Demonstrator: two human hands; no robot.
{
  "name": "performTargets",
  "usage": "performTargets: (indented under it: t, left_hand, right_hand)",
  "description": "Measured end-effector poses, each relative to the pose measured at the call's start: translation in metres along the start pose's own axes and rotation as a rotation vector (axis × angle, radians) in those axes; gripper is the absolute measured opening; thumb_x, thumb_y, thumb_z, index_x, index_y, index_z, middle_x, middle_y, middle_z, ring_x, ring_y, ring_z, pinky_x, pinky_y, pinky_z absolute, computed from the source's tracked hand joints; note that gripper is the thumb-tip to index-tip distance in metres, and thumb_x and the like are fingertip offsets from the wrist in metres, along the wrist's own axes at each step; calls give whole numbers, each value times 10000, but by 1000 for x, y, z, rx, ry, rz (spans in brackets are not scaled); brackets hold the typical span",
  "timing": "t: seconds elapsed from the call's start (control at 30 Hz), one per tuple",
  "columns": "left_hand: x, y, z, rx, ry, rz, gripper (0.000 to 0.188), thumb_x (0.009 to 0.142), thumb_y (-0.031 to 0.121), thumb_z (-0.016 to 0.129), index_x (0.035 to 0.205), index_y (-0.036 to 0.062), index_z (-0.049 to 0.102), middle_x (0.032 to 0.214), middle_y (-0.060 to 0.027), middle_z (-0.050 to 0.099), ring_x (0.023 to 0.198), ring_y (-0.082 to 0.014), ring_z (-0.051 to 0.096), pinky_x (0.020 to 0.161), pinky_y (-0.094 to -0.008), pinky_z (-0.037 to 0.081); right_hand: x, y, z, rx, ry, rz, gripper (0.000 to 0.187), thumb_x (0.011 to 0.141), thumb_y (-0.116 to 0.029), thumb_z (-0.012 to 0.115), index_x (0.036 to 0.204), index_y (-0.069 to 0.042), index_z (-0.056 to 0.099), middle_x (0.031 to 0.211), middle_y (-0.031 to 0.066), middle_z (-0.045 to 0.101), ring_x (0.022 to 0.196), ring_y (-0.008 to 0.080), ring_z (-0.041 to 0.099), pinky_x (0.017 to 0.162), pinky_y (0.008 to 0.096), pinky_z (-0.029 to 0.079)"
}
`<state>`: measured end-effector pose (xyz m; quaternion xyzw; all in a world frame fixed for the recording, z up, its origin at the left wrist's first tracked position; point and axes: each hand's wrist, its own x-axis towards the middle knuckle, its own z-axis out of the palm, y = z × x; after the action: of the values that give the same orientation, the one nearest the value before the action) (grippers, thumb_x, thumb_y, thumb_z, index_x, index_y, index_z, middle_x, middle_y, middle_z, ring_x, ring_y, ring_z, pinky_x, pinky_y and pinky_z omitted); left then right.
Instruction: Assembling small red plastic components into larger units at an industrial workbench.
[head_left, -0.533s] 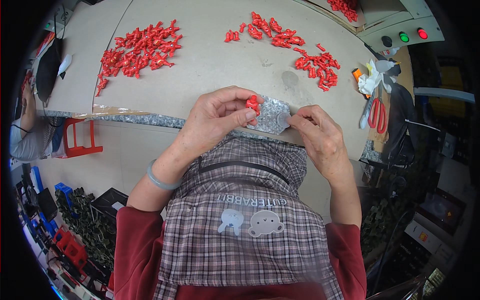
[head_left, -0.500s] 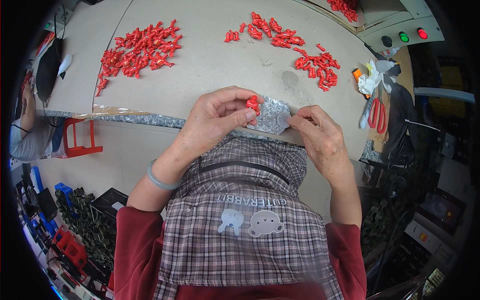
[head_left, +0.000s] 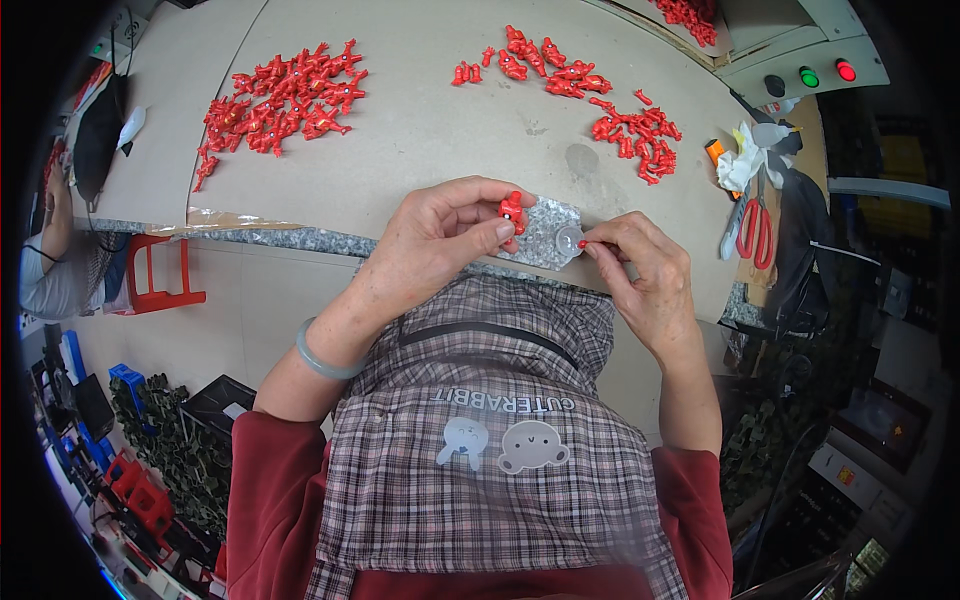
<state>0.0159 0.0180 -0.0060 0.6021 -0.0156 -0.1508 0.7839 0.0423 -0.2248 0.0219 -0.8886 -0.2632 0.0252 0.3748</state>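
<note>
My left hand (head_left: 447, 228) is closed round a small red toy figure (head_left: 512, 208), held upright between thumb and fingers above the table's front edge. To its right, my right hand (head_left: 645, 265) pinches a tiny red piece (head_left: 582, 244) between thumb and forefinger. Just left of that piece sits a small round clear dish (head_left: 568, 240). It rests on a grey mottled patch (head_left: 545, 222) at the table edge, between my two hands. The figure and the tiny piece are apart from each other.
A large heap of red figures (head_left: 285, 100) lies at the far left of the table (head_left: 420, 130). Loose red parts (head_left: 570, 75) and a smaller pile (head_left: 640, 135) lie far right. Red-handled scissors (head_left: 755, 232) and crumpled white tissue (head_left: 742, 165) are at the right edge. Another person's arm (head_left: 55, 220) shows far left.
My right hand has turned a little, and a tiny red piece now shows at its fingertips. The figure in my left hand has turned and moved slightly right.
</note>
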Motion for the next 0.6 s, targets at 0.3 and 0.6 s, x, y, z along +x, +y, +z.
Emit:
performTargets:
  t: [0.3, 0.6]
  left_hand:
    - [-2, 2, 6, -20, -39, -38, 290, 952, 24, 615, 1236, -32, 613, 1040, -90, 687, 850, -142, 680, 742, -240, 561]
    - [-4, 3, 18, -87, -60, -80, 307, 950, 10, 613, 1245, -74, 588, 1073, -162, 696, 910, -196, 708, 799, -269, 586]
  right_hand:
    - [1, -7, -7, 52, 56, 101, 89, 844, 34, 684, 927, 27, 653, 839, 91, 635, 682, 165, 650, 606, 293, 535]
    - [-6, 7, -2, 836, 14, 315, 131, 912, 22, 652, 1032, 44, 699, 918, 84, 686, 760, 103, 670, 643, 230, 578]
